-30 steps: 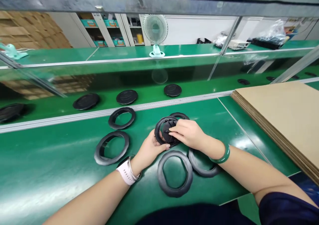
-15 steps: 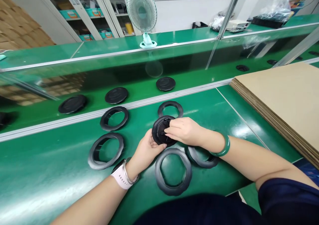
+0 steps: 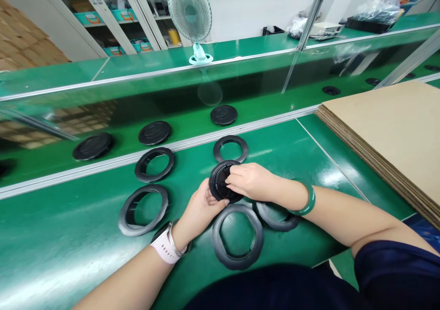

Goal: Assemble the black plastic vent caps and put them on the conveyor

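Observation:
A round black plastic part (image 3: pixel 220 187) with a raised rim and inner ribs is held tilted above the green worktable. My left hand (image 3: pixel 202 204) grips its lower left edge, thumb in front and fingers behind. The fingertips of my right hand (image 3: pixel 249 182) are pinched together inside the part; whatever they pinch is hidden. Just below lies a black ring (image 3: pixel 238 260), and another ring (image 3: pixel 275 219) sits partly under my right wrist. Behind the part is a further ring (image 3: pixel 230 139). To the left lie two more rings, an upper one (image 3: pixel 139 168) and a lower one (image 3: pixel 127 225).
Beyond a metal rail, several black discs (image 3: pixel 154 132) lie on a green strip. A stack of cardboard sheets (image 3: pixel 385 127) stands at right. On the back shelf stand a fan (image 3: pixel 190 14) and a black tray (image 3: pixel 367 25) with plastic bags. A dark object is partly beneath my left wrist.
The view has shifted slightly, so most things appear a little further left. Both hands stay on the round black part, with the right fingers still inside it.

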Tool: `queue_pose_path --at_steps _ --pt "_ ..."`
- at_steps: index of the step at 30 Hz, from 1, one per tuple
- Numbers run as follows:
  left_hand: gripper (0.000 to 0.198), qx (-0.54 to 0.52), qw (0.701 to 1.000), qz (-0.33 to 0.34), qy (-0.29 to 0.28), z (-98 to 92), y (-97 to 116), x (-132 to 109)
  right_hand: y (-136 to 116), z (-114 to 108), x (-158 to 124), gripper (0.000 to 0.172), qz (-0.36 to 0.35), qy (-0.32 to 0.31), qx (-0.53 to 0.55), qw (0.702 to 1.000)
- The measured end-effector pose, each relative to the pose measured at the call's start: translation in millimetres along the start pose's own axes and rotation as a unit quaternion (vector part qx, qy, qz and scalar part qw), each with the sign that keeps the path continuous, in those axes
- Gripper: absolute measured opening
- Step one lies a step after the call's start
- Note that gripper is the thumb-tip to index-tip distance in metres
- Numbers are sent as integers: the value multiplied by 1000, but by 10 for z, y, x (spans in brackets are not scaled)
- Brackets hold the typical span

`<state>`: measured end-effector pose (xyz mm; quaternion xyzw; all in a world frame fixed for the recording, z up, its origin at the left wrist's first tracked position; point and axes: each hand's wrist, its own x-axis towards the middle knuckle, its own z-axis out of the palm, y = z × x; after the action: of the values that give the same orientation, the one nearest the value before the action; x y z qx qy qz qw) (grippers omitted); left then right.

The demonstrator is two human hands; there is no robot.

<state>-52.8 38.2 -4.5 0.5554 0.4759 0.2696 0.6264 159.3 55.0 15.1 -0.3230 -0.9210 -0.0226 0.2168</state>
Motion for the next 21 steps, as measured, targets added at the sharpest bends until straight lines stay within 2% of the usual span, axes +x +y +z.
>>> queue_pose_path --at_steps 8,14,21 --pt "44 7 1000 8 -8 19 17 -12 5 -83 -5 13 24 -40 29 998" --pt "43 13 1000 8 -17 16 16 -14 -49 -160 22 10 43 -82 41 995" --pt "47 15 999 13 -27 10 6 -35 -30 -160 31 8 38 -100 58 993"
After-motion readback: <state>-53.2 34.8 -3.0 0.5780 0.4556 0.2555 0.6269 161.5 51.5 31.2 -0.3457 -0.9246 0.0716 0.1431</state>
